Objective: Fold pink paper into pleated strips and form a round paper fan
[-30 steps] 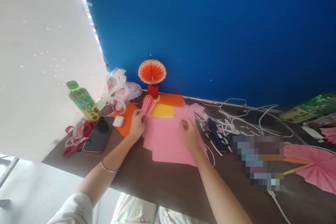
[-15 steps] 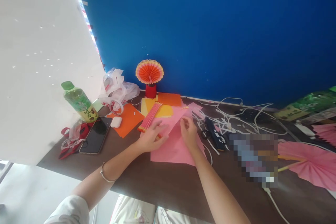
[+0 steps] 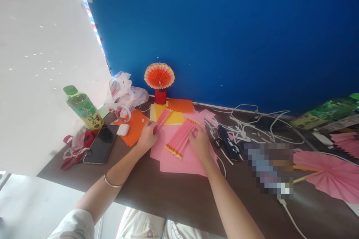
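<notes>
"Grip?"
"Remotely, I see the left hand (image 3: 147, 136) pinching a narrow pleated strip (image 3: 164, 116); right hand (image 3: 200, 142) at a wider pleated strip (image 3: 180, 139), closure unclear; both over the pink sheets (image 3: 182, 167)"
"Progress?"
"Both pleated, unjoined; sheets beneath unfolded"

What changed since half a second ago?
Left hand moved left, from over the pink sheets, to the near end of the narrow pleated strip; grip unclear. A wider pleated piece now lies spread on the sheets, right hand at its right edge. Orange fan, left bottle and phone stayed put.
</notes>
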{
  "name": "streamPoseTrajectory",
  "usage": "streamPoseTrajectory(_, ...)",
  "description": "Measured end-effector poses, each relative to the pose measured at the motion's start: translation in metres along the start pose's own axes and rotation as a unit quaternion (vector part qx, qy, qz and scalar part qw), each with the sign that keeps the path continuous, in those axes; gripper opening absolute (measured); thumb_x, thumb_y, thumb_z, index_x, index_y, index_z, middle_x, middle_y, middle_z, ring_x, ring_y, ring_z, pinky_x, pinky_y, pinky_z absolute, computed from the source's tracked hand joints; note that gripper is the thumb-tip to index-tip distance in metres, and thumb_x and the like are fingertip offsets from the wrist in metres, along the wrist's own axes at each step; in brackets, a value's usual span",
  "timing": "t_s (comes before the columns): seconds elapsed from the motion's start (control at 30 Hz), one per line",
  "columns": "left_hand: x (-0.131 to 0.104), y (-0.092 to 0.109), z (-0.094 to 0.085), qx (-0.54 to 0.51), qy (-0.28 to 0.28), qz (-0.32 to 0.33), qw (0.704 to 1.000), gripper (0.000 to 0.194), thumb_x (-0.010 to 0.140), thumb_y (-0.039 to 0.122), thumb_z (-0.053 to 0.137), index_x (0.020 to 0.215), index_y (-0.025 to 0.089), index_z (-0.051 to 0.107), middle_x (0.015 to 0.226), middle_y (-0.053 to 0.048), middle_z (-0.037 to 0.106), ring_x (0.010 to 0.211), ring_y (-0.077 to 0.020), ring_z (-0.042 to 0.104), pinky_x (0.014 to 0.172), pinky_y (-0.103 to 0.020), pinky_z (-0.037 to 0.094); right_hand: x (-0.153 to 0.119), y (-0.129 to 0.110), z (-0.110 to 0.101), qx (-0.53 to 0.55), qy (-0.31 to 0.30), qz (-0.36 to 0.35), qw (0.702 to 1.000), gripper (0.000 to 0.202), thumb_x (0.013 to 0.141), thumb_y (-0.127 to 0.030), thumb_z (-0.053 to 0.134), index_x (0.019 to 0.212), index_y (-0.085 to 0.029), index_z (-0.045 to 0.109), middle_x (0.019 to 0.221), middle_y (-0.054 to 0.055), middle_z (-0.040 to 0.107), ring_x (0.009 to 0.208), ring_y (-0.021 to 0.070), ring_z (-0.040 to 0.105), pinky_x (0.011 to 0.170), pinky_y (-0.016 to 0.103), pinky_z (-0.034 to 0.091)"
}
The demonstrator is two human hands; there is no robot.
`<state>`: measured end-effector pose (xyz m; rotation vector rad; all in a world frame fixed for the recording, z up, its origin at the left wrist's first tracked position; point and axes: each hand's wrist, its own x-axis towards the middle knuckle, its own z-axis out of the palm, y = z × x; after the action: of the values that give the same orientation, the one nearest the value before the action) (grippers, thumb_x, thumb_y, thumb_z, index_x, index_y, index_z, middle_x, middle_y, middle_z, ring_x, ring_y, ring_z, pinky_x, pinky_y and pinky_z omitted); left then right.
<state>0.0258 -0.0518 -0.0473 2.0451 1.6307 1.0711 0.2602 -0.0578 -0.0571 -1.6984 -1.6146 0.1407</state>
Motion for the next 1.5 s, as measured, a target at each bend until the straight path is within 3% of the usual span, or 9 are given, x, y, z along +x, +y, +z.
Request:
streamPoseTrajectory(0.17, -0.003, 0.006, 0.001, -0.031, 0.02, 0.046, 0.998, 0.023, 0.076, 0.007, 0.047, 0.09, 0.016, 0.062, 0.096, -0.007, 0.054, 0.088, -0.0164, 0.057, 0.079, -0.03, 0.049, -0.002, -0.009, -0.002, -0.005, -0.032, -0.022, 0.999, 0.03, 0.081, -0.034, 0.045, 0.099, -0.014, 0.058, 0.097, 0.013, 0.059, 0.09, 0.0252, 0.056, 0.082, 0.042, 0.046)
streamPoseTrajectory(0.33, -0.011, 0.014, 0.009, -0.019, -0.057, 0.064, 0.996, 0.018, 0.077, 0.009, 0.048, 0.086, 0.015, 0.063, 0.1, -0.01, 0.054, 0.09, -0.018, 0.058, 0.083, -0.032, 0.049, -0.001, -0.014, -0.007, 0.021, -0.068, -0.024, 0.997, 0.024, 0.08, -0.026, 0.041, 0.09, -0.016, 0.06, 0.103, 0.012, 0.059, 0.091, 0.024, 0.058, 0.081, 0.039, 0.047)
streamPoseTrajectory(0.47, -0.014, 0.019, 0.012, -0.021, -0.082, 0.077, 0.993, 0.017, 0.078, 0.01, 0.049, 0.085, 0.014, 0.064, 0.103, -0.011, 0.053, 0.094, -0.0196, 0.056, 0.086, -0.034, 0.048, -0.004, -0.017, -0.009, -0.008, -0.053, -0.023, 0.998, 0.026, 0.08, -0.028, 0.041, 0.091, -0.017, 0.061, 0.104, 0.014, 0.06, 0.097, 0.0271, 0.057, 0.086, 0.044, 0.045)
streamPoseTrajectory(0.57, -0.014, 0.022, 0.01, -0.024, -0.089, 0.078, 0.993, 0.018, 0.077, 0.009, 0.048, 0.084, 0.014, 0.064, 0.101, -0.011, 0.054, 0.096, -0.0202, 0.055, 0.085, -0.034, 0.048, -0.01, -0.021, -0.005, -0.038, -0.039, -0.021, 0.998, 0.041, 0.073, -0.041, 0.054, 0.105, -0.016, 0.058, 0.115, 0.018, 0.056, 0.108, 0.0357, 0.051, 0.09, 0.053, 0.04)
streamPoseTrajectory(0.67, -0.013, 0.022, 0.009, -0.032, -0.087, 0.073, 0.993, 0.019, 0.078, 0.009, 0.047, 0.083, 0.015, 0.064, 0.1, -0.011, 0.055, 0.095, -0.0202, 0.054, 0.084, -0.034, 0.048, -0.015, -0.025, 0.0, -0.019, -0.03, -0.015, 0.999, 0.058, 0.065, -0.042, 0.062, 0.115, -0.015, 0.052, 0.121, 0.02, 0.052, 0.113, 0.0395, 0.047, 0.089, 0.056, 0.04)
streamPoseTrajectory(0.83, -0.012, 0.019, 0.011, -0.069, -0.063, 0.032, 0.995, 0.023, 0.074, 0.005, 0.048, 0.086, 0.014, 0.065, 0.101, -0.01, 0.056, 0.085, -0.0167, 0.058, 0.079, -0.031, 0.05, -0.01, -0.025, -0.004, 0.103, -0.026, 0.062, 0.992, 0.05, 0.066, -0.03, 0.056, 0.114, -0.017, 0.051, 0.114, 0.015, 0.056, 0.103, 0.0319, 0.056, 0.083, 0.049, 0.047)
streamPoseTrajectory(1.03, -0.01, 0.016, 0.014, -0.187, -0.033, -0.058, 0.98, 0.017, 0.075, 0.008, 0.051, 0.081, 0.015, 0.066, 0.098, -0.008, 0.06, 0.078, -0.014, 0.061, 0.074, -0.029, 0.053, 0.002, -0.025, -0.014, 0.314, 0.043, 0.171, 0.933, 0.036, 0.067, -0.032, 0.062, 0.099, -0.017, 0.057, 0.105, 0.011, 0.063, 0.096, 0.0235, 0.061, 0.081, 0.038, 0.05)
streamPoseTrajectory(1.27, -0.008, 0.015, 0.016, -0.244, -0.031, -0.073, 0.967, 0.016, 0.076, 0.009, 0.055, 0.084, 0.015, 0.067, 0.096, -0.008, 0.063, 0.09, -0.0159, 0.061, 0.082, -0.03, 0.052, 0.006, -0.01, -0.005, 0.35, 0.044, 0.206, 0.913, 0.029, 0.062, -0.036, 0.068, 0.081, -0.016, 0.063, 0.084, 0.006, 0.067, 0.082, 0.0221, 0.064, 0.074, 0.036, 0.051)
streamPoseTrajectory(1.5, -0.006, 0.016, 0.016, -0.229, -0.038, -0.062, 0.971, 0.014, 0.077, 0.015, 0.057, 0.086, 0.015, 0.067, 0.097, -0.009, 0.064, 0.09, -0.0163, 0.062, 0.081, -0.028, 0.051, -0.003, -0.022, -0.004, 0.336, -0.057, 0.166, 0.925, 0.028, 0.065, -0.041, 0.068, 0.08, -0.018, 0.064, 0.084, 0.006, 0.068, 0.081, 0.0215, 0.064, 0.076, 0.036, 0.05)
